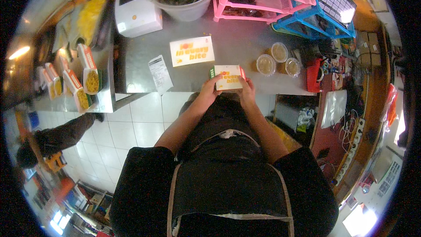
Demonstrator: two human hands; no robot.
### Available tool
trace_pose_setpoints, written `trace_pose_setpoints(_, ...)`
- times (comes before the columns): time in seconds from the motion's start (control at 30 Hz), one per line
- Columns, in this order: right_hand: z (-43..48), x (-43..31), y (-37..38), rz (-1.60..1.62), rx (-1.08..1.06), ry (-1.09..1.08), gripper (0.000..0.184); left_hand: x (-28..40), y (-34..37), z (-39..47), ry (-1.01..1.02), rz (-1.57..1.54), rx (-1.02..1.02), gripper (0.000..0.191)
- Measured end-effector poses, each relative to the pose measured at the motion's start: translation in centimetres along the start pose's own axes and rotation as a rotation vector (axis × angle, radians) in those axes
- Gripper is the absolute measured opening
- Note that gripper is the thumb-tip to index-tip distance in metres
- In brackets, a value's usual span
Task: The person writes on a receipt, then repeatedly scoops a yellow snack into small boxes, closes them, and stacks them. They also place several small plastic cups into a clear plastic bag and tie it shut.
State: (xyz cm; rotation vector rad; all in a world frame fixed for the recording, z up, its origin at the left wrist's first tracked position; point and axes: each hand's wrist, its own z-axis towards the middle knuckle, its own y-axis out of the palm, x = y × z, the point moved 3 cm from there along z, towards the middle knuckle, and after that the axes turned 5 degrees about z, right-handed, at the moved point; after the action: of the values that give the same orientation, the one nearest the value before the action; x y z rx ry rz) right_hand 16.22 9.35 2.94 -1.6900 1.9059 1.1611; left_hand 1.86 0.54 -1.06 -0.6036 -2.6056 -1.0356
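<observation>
Between my left hand (pixel 209 87) and my right hand (pixel 246 89) is a small white paperboard food box (pixel 228 78) with orange lettering and green and red sides, held at the table's near edge. Both hands grip it, one on each side. A larger flat white box (pixel 192 52) with similar lettering lies just beyond, to the left. A printed paper slip (pixel 160 74) rests left of the hands. To the right stand lidded clear plastic cups (pixel 266 65) with light brown contents.
Across the steel table (pixel 141 52) stand a white printer-like machine (pixel 139 13), a clear plastic tub (pixel 184 10) and a pink plastic rack (pixel 246 6). A blue rack (pixel 309 23) is at the right. Several filled food cartons (pixel 91 80) stand on the left counter; another person's leg (pixel 65 135) is below.
</observation>
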Motion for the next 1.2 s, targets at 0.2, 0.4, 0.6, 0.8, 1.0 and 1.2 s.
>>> trace_pose_setpoints(0.2, 0.4, -0.5, -0.5, -0.243, 0.073, -0.025, 0.036, -0.7, -0.1, 0.1, 0.075, -0.089, 0.017, 0.041)
trace_pose_setpoints(0.4, 0.5, -0.5, -1.2, -0.307, 0.082, -0.038, 0.039, -0.2, 0.8, -0.7, 0.106, -0.139, 0.013, 0.035)
trace_pose_setpoints(0.6, 1.4, 1.2, -2.0, -0.227, 0.078, -0.058, 0.036, -1.2, 0.9, 0.2, 0.194, 0.068, 0.151, 0.053)
trace_pose_setpoints(0.8, 1.7, 2.1, -2.3, -0.821, 0.080, -0.340, 0.037, -1.1, 0.7, 0.6, 0.525, 1.101, 0.515, 0.067)
trace_pose_setpoints(1.0, 1.3, 1.1, -0.5, -1.369, 0.083, -0.442, 0.050, 0.2, 2.4, -1.1, 0.357, 1.268, 0.529, 0.069)
trace_pose_setpoints(1.2, 1.8, 0.3, 0.2, -1.006, -0.098, -0.218, 0.053, 0.5, 1.6, -0.2, 0.556, 1.215, 0.382, 0.058)
